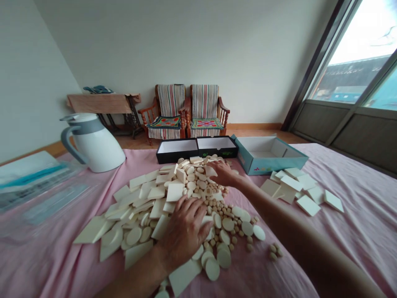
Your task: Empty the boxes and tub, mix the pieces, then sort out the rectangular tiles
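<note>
Pink cloth (52,256) covers the surface. Beyond the right hand (221,173): open black box (198,149) and blue box (269,155), white jug (93,145) to their left. Two striped chairs (189,111) at far wall (198,49), window (356,54) far right. Cream tiles (158,207), discs (223,258) and beads (217,211) heaped under both hands; loose tiles (297,192) right of the right fingers. Left hand (182,234) palm down, fingers spread on the heap. Right hand reaches across, fingers loosely open on top. No visible grip on either.
</note>
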### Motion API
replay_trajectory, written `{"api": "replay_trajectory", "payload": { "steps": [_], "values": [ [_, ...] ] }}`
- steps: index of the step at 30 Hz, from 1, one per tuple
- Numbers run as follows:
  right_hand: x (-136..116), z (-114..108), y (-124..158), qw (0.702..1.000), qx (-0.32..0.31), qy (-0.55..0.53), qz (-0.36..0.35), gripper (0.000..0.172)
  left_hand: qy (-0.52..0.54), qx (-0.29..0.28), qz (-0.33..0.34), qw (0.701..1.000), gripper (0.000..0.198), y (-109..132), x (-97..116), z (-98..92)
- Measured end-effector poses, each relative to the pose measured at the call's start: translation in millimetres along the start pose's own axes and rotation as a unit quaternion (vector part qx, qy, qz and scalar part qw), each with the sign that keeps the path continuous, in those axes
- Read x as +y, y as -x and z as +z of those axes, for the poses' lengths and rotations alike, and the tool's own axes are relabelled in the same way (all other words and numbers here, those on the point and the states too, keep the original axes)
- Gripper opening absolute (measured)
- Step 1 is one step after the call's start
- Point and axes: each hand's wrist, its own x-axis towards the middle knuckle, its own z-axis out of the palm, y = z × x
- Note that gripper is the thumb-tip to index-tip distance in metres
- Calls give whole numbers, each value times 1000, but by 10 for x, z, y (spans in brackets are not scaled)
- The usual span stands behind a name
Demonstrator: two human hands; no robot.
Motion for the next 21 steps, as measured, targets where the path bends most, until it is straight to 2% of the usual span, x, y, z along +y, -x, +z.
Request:
{"api": "replay_trajectory", "payload": {
  "steps": [3, 6, 9, 12, 16, 19, 21],
  "values": [
    [-28, 34, -147, 1000, -8, 11, 16, 49, 1, -5, -3, 1000, 24, 2, 5, -10],
    [-39, 6, -103, 999, 2, 23, 28, 48, 4, -8, -5, 1000, 24, -5, 12, -20],
    [-25, -79, 151, 998, 36, 39, 35, 48, 2, -7, -5, 1000, 24, -11, 18, -22],
    [88, -223, 546, 991, 85, 86, 61, 48, -5, -1, 1, 1000, 24, -13, 16, -13],
    [379, -479, 1054, 970, 80, 182, 138, 41, -14, 7, 6, 1000, 23, -12, 6, 4],
    [535, -611, 1252, 941, 110, 241, 208, 39, -16, 6, 7, 1000, 24, -13, 0, 12],
    [530, -606, 1267, 941, 141, 225, 209, 41, -16, 8, 8, 1000, 25, -11, -4, 17]
  ]
}}
